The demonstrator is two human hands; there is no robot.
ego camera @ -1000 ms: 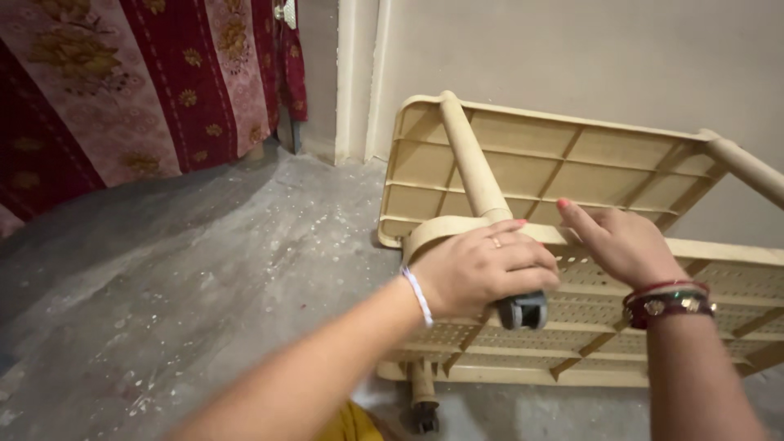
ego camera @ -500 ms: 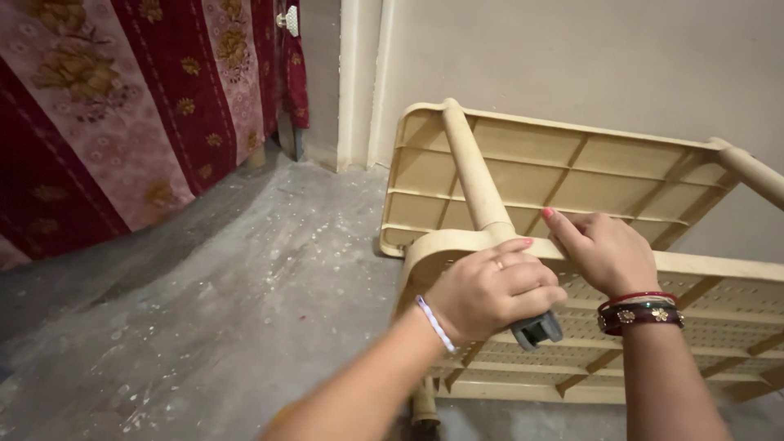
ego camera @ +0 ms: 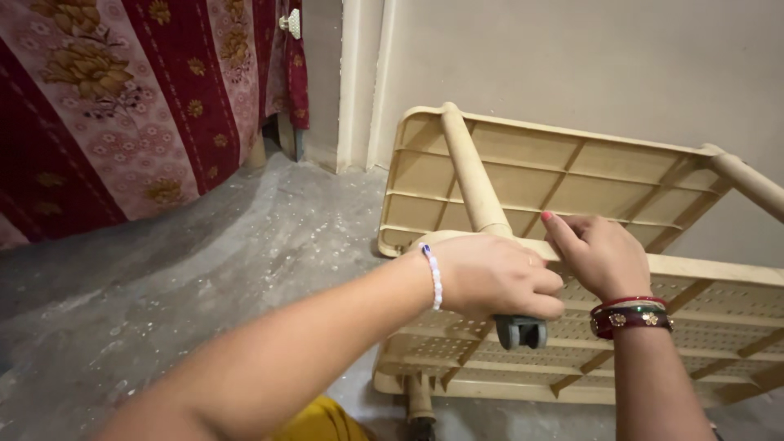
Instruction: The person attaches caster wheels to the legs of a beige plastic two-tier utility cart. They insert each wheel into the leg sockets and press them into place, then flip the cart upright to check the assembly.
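Left hand clamps the grey caster wheel; right hand grips the rack edge. Best to brace the rack firmly and keep the wheel in line with the leg.

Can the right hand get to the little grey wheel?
Probably yes. The right hand rests on the cream plastic rack close to the grey wheel, but the left hand covers the wheel's top, leaving only its underside free.

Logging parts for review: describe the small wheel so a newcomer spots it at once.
Find the cream plastic rack lying on its side by the wall. Below the left hand, gripping a rack post, a wheel pokes out. It is the only grey piece amid cream.
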